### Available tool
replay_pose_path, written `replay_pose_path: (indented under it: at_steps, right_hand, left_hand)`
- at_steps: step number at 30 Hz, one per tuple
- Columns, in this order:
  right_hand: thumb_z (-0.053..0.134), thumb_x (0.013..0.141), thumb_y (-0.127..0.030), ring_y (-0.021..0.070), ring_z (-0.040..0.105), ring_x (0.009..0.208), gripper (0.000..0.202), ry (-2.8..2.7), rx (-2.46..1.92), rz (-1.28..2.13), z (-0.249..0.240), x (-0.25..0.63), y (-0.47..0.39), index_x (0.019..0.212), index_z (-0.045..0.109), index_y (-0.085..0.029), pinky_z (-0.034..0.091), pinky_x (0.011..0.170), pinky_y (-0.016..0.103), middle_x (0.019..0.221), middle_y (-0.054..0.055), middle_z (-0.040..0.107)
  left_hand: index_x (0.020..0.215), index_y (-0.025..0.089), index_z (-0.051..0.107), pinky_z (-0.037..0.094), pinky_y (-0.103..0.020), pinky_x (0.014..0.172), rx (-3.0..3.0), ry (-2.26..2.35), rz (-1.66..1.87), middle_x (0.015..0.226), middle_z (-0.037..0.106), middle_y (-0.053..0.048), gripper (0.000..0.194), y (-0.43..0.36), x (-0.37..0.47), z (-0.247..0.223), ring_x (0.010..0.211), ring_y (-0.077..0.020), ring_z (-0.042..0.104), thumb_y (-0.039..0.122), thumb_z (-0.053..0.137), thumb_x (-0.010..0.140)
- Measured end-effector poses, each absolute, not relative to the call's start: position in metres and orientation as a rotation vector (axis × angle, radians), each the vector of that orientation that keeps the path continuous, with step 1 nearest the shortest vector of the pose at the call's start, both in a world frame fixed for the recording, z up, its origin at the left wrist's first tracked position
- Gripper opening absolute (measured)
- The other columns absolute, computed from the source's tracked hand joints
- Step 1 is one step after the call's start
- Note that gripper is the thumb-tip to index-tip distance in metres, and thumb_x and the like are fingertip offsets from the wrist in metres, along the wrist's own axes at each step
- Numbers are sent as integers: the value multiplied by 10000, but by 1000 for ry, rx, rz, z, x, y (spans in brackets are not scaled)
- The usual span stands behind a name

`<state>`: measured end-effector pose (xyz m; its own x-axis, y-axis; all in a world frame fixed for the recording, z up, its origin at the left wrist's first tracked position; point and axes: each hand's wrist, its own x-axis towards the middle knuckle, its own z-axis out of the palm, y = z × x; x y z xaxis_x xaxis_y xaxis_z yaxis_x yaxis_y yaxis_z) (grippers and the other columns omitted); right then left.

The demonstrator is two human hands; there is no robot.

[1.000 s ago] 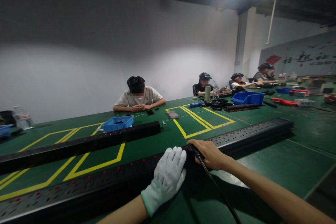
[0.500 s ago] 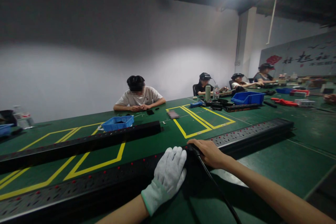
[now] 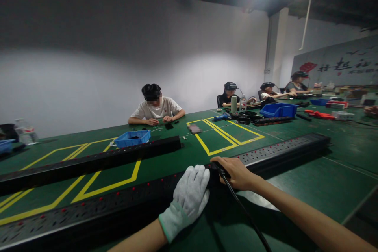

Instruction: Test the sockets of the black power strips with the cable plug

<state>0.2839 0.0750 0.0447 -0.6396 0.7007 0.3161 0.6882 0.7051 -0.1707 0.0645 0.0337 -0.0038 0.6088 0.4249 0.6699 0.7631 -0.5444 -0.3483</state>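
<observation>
One big green table (image 3: 348,177) holds up two long black bars. The near one, a power strip (image 3: 118,204), is the biggest thing by the hands. Its long side runs on a slant, from the near left up to the far right, and it goes under both hands. The other black bar (image 3: 147,149) lies past it on the left, slanting much the same way. The left hand (image 3: 189,193), in a pale glove, lies on the strip with its fingers pressed together and flat. The bare right hand (image 3: 236,173) is just to the right of it, closed around a black plug (image 3: 220,169). A black cord (image 3: 242,206) hangs from the plug and runs down and to the right, across the line of the strip. The plug sits at the top of the strip, between the two hands, and the right hand is the nearer one, as it has hold of it. The fingers hide most of the plug, so I can't see its pins or tell if they are in a hole. The strip's near left end is cut off, and its middle is dark and covered by the hands.
</observation>
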Motion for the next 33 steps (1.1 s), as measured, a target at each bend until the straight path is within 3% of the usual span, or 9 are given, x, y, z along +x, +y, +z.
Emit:
replay_pose_path:
  at_steps: [8,25,33]
  right_hand:
    - [442,718,-97,206,578,949,468,-2535,-1092,11,40,283,79,1175,423,-199,397,781,276,1050,79,611]
    - [512,694,-196,214,575,919,485,-2554,-1070,41,45,283,74,1170,424,-199,399,768,274,1024,72,607]
    - [450,729,-120,203,581,946,448,-2538,-1080,20,42,284,76,1169,425,-202,400,789,278,1051,81,610]
  left_hand:
    - [1353,127,362,356,-434,1015,-2205,-923,-670,1313,475,-115,498,33,64,-2,1213,-266,422,278,428,884]
    - [1340,120,387,356,-435,1013,-2185,-923,-681,1310,480,-116,489,34,64,-4,1204,-273,432,278,434,880]
    - [1350,130,371,350,-436,1021,-2209,-933,-668,1313,476,-110,490,33,65,-3,1211,-266,423,279,426,886]
